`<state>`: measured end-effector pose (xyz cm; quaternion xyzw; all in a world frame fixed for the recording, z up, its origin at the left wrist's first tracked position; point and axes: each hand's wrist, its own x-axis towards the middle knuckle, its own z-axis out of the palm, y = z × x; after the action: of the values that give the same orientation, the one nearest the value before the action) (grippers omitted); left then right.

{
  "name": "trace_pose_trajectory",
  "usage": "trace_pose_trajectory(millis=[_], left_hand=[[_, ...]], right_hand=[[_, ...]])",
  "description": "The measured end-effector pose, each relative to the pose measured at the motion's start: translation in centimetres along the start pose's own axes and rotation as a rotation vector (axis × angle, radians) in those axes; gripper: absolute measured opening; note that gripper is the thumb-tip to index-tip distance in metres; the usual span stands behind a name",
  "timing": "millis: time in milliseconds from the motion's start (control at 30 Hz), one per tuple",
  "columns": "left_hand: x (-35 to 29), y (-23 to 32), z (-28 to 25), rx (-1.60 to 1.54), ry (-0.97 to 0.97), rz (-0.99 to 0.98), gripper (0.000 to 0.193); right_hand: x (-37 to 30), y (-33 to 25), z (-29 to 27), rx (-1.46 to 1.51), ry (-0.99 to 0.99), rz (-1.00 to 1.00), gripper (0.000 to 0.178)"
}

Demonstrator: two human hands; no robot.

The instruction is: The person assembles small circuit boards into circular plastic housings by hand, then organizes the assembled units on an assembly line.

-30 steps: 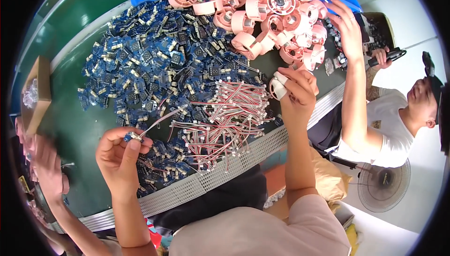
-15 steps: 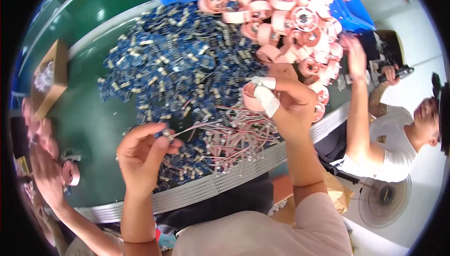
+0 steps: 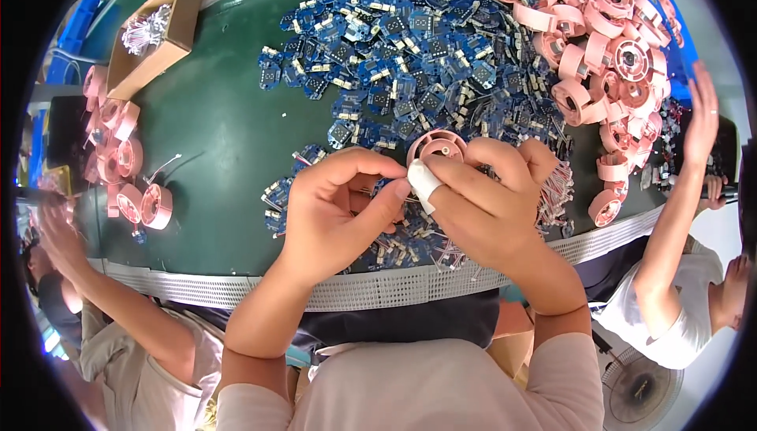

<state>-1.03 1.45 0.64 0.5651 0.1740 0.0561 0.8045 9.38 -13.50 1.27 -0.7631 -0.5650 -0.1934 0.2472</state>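
Observation:
Over the middle of the table my two hands meet at the fingertips. My right hand [image 3: 493,202], with white tape on its fingers, grips a pink round plastic housing [image 3: 436,145] whose open, spoked side shows above the fingers. My left hand [image 3: 343,210] is closed, thumb and forefinger pinched together against the taped fingers; whatever lies between them is hidden. Behind the hands spreads a heap of small blue circuit boards [image 3: 410,60] with white connectors. A bundle of red and white wires [image 3: 557,194] shows to the right of my right hand.
Pink housings [image 3: 631,60] are piled at the right, against a blue bin [image 3: 684,76]. At the left are more pink housings [image 3: 126,151] and a cardboard box [image 3: 169,44] of white-ended wires. Co-workers' arms reach in at both sides [image 3: 130,313]. A perforated white edge [image 3: 378,293] runs along the front.
My view has swung, shifting the heaps. My left hand, which held a wired blue circuit board, has come against my right hand. The board is hidden now. The pink housing stays in my right hand.

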Motion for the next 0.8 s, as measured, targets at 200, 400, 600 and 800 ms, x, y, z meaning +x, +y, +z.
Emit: trace_pose_trajectory(millis=[200,400,600,800], left_hand=[[0.5,-0.6,-0.4,0.17,0.028,0.192,0.014],[0.6,-0.5,0.0,0.035,0.004,0.182,0.021],[0.7,-0.6,0.1,-0.004,0.039,0.158,0.021],[0.8,-1.0,-0.3,0.225,0.023,0.29,0.019]], right_hand=[[0.6,0.8,0.7,0.196,-0.106,0.111,0.02],[-0.3,1.5,1.7,0.502,-0.004,0.259,0.019],[0.2,1.1,0.9,0.428,-0.095,0.283,0.019],[0.2,0.3,0.7,0.321,-0.048,0.238,0.015]])
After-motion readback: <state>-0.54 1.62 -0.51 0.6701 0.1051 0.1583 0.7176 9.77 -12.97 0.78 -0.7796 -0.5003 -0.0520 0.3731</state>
